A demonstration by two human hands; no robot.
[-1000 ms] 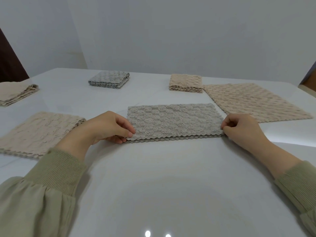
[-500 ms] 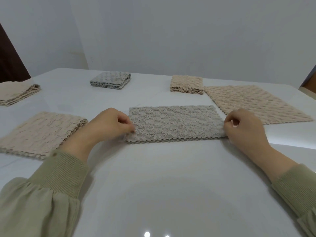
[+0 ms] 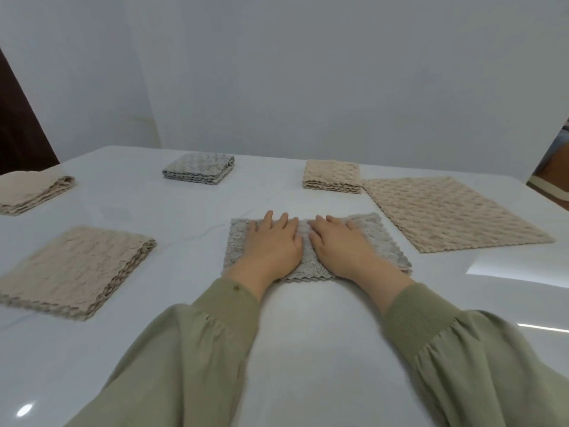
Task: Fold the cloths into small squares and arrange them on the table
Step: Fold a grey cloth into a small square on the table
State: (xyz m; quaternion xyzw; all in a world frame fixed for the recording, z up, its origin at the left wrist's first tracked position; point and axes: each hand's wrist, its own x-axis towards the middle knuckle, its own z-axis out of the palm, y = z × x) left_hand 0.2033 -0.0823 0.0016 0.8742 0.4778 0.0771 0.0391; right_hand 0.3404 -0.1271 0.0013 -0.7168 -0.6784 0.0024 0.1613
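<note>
Grey waffle-textured cloth (image 3: 304, 271), folded into a long rectangle, lies on the white glossy bench (image 3: 308, 340) directly in front of the person. Its long axis runs from left to right across the body, and its scalloped long edge faces the near side. Left hand (image 3: 272, 245) and right hand (image 3: 338, 245) lie side by side on the middle of the cloth, palms down and fingers (image 3: 268, 218) straight, pressing it flat and grasping nothing. The hands are almost touching over the midline. One short end shows just outside the left hand; a wider strip of cloth shows beyond the right hand. Judged from the task, the rectangle needs one more fold across its long axis to become a small square, with one short end carried over onto the other. Each short end is nearest the hand on its own side, so either hand could lead while the other holds the centre.

Two finished squares, a folded grey cloth (image 3: 198, 168) and a folded beige cloth (image 3: 332, 177), sit well apart at the far side. A large flat beige cloth (image 3: 446, 211) lies close to the right. A beige rectangular folded cloth (image 3: 77, 266) and a beige stack at the far left (image 3: 30, 188) lie well apart from the hands.
</note>
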